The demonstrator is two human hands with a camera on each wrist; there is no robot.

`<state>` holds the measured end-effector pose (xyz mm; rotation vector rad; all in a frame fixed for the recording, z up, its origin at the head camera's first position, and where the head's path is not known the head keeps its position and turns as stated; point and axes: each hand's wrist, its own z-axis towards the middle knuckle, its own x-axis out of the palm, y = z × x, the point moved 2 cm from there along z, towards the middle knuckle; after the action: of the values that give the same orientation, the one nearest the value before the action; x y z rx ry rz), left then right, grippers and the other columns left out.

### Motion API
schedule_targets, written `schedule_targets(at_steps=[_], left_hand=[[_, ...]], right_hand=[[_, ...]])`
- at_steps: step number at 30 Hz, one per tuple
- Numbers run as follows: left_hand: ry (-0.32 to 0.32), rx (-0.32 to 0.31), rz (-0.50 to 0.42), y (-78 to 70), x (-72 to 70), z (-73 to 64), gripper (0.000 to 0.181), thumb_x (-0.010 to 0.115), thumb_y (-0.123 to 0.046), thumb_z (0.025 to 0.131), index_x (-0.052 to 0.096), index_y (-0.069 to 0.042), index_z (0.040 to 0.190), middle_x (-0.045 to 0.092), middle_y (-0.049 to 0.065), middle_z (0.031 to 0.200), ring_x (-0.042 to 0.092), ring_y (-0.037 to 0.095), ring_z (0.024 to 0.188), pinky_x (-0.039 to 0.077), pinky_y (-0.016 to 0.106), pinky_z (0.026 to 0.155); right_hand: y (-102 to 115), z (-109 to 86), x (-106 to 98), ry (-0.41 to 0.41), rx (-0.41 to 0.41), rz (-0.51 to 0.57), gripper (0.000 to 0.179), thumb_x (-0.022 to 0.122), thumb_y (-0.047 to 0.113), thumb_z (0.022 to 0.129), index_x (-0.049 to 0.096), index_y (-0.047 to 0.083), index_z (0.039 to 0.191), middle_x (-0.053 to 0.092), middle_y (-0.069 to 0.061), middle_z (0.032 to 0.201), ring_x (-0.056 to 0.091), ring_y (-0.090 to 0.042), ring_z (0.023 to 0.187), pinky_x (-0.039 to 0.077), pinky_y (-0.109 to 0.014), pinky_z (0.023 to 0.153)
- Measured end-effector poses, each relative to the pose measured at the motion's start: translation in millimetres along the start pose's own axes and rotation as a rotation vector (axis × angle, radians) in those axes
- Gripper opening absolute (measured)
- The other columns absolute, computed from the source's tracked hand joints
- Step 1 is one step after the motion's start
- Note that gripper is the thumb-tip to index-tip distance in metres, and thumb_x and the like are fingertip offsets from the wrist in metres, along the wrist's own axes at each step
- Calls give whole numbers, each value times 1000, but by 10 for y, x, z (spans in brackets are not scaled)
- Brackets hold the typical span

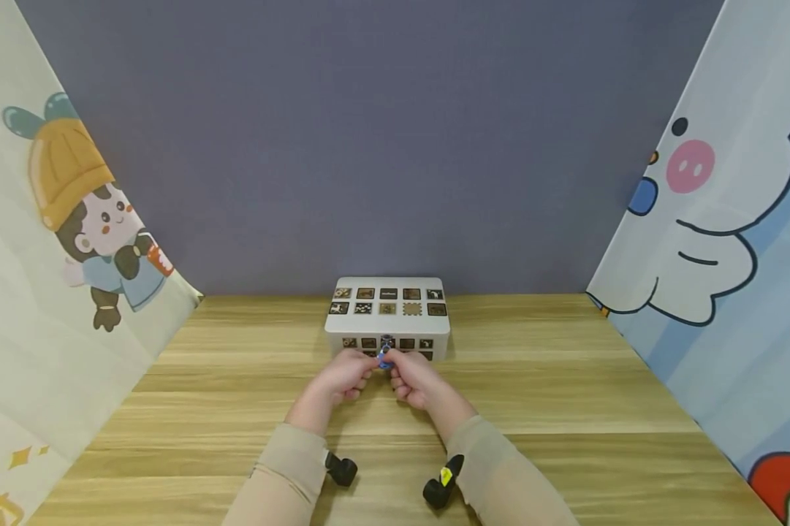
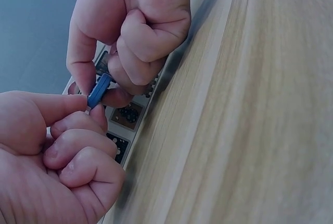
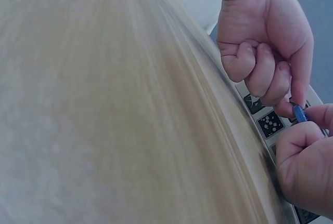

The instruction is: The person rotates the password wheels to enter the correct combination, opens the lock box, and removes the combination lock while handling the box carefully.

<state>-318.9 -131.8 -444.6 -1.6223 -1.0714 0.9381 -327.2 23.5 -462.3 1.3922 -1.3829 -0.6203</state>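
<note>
A white lidded box [image 1: 386, 325] with small dark picture squares stands against the back wall. At the middle of its front is a metal clasp [image 1: 386, 340], and a small blue padlock [image 1: 385, 360] sits at it. My left hand [image 1: 346, 375] pinches the padlock from the left between thumb and forefinger. From the other side my right hand [image 1: 417, 378] pinches it too, the other fingers curled in. In the left wrist view the blue body [image 2: 99, 90] shows between both hands' fingertips. Fingers cover most of the clasp there.
The wood-grain table [image 1: 533, 394] extends around the box. Behind it rises a grey-blue wall panel [image 1: 381, 146]. Printed cartoon panels stand at the left [image 1: 13, 292] and right [image 1: 750, 307]. A small black camera sits on each wrist.
</note>
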Motion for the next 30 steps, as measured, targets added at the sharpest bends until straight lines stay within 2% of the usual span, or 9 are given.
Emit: schedule_targets(at_steps=[6,18,30], left_hand=[[-16,-6,25,32,-11,12,34,54,-19,103,49,-12,71,33,-6,55,26,7,44,24,20,39],[-2,-3,6,37,-24,31,29,53,-18,104,52,-7,78,31,-7,55,26,7,44,25,20,40],[8,0,20,14,-12,20,33,53,-19,104,48,-12,72,30,-7,55,24,7,44,23,21,39]], right_hand=[[3,-10,4,10,-1,-26,12,59,16,94,58,6,87,36,8,57,27,-2,45,20,-16,38],[-5,15,4,16,-20,-70,13,58,18,95,58,6,89,36,8,58,27,-3,45,21,-17,39],[-3,19,2,0,-31,-127,16,57,20,95,60,5,89,37,7,57,28,-4,44,23,-18,38]])
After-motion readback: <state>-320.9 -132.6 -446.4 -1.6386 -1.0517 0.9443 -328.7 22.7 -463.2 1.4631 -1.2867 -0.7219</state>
